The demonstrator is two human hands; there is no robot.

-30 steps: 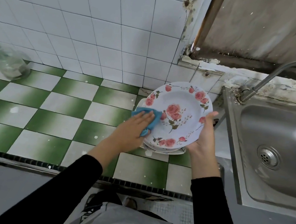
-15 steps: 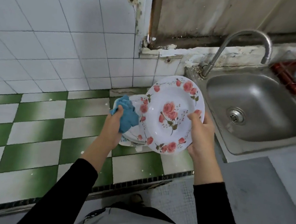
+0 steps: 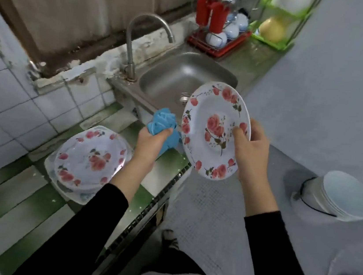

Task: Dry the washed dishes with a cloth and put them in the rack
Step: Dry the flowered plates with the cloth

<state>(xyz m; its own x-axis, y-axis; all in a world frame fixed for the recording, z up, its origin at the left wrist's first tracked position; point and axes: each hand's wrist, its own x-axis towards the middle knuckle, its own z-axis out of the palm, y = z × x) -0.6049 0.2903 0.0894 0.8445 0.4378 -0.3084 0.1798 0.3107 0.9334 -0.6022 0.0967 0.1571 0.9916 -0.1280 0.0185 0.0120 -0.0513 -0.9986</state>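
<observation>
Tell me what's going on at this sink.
A person is drying dishes. The right hand holds a rose-patterned plate up by its rim, tilted, in front of the sink. The left hand grips a bunched blue cloth beside the plate's left edge. More rose plates sit stacked on the tiled counter. The red rack beyond the sink holds bowls; this plate is not yet in it.

One head-worn wide-angle camera looks forward and steeply down, tilted, close above the left hand [image 3: 150, 140] and right hand [image 3: 252, 151]; sink [image 3: 172, 78] ahead, dish rack [image 3: 222, 50] farthest.
</observation>
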